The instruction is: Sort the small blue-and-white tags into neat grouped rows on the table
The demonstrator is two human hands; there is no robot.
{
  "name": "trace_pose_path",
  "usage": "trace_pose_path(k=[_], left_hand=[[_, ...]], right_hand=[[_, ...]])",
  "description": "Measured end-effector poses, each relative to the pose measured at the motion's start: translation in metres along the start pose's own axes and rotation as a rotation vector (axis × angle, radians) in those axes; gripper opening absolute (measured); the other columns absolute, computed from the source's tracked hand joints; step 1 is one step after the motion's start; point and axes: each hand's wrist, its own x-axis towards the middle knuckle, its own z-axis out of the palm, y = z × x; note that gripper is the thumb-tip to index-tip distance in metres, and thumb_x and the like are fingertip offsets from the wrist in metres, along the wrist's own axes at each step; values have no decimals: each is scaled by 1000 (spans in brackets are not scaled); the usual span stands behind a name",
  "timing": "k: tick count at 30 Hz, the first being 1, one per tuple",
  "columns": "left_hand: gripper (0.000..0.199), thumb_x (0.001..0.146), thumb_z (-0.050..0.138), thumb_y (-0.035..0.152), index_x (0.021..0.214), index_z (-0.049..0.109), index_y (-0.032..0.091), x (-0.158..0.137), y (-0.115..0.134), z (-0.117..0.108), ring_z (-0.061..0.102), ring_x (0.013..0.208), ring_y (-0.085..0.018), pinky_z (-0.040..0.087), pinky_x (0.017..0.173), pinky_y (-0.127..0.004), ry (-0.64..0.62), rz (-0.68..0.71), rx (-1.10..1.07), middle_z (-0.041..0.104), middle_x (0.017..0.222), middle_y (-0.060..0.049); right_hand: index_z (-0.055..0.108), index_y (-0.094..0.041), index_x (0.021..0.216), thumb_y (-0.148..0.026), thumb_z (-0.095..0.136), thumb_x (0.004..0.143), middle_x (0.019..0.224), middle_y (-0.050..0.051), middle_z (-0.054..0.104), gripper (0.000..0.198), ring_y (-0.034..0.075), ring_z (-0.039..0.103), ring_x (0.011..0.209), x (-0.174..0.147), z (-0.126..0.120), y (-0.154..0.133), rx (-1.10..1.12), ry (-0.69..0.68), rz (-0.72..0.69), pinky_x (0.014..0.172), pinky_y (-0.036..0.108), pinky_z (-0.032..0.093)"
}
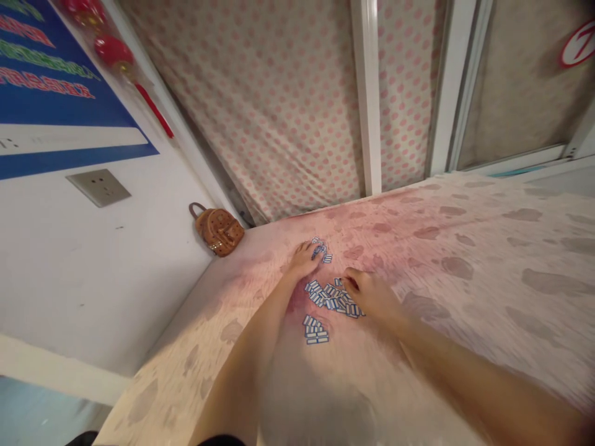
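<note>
Small flat white pieces with blue edges lie in three groups on a pink patterned cloth. My left hand (304,259) rests at the far group (327,257), its fingers spread and touching the pieces there. Beside the large middle group (332,298), my right hand (369,292) is curled, with thumb and forefinger close together. One blue-edged piece (338,282) shows right at those fingertips; whether they grip it cannot be made out. Nearest to me is a small group (315,331), partly laid in short rows, touched by neither hand.
The cloth (446,334) covers a wide flat surface. A small brown backpack-shaped bag (220,232) stands in the corner against the white wall (139,266). Behind the surface hang dotted curtains (279,99) with a white frame post (367,93). A socket plate (98,188) is on the wall.
</note>
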Motion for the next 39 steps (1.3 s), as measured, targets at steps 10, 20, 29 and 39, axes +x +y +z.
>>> trace_pose_path(k=[10,20,29,39], left_hand=[[68,101,19,61,157,29,25,-101,40,-28,13,154,-22,14,127,-45,-228,122,-72,21,166,-3],[64,102,19,56,152,41,22,-100,-8,-46,24,152,-22,18,126,-42,-2,-147,-84,34,161,-5],[59,101,31,43,152,37,13,13,-5,-2,31,149,-24,21,124,-40,-44,-174,-59,36,159,-13],[58,102,28,45,153,38,21,-33,16,-8,21,153,-18,18,126,-39,-154,129,-55,28,163,-4]], right_hand=[[63,-17,79,-19,49,96,77,6,70,22,18,64,73,9,0,12,-11,52,0,62,27,32],[65,-17,80,-17,49,95,79,7,71,22,19,65,75,7,-5,4,-7,41,7,62,27,31],[65,-18,80,-17,49,95,78,5,71,23,17,65,74,6,-7,2,-6,21,21,63,25,32],[65,-18,80,-19,48,96,77,4,70,23,16,61,69,3,-2,-1,42,-9,-44,61,26,32]])
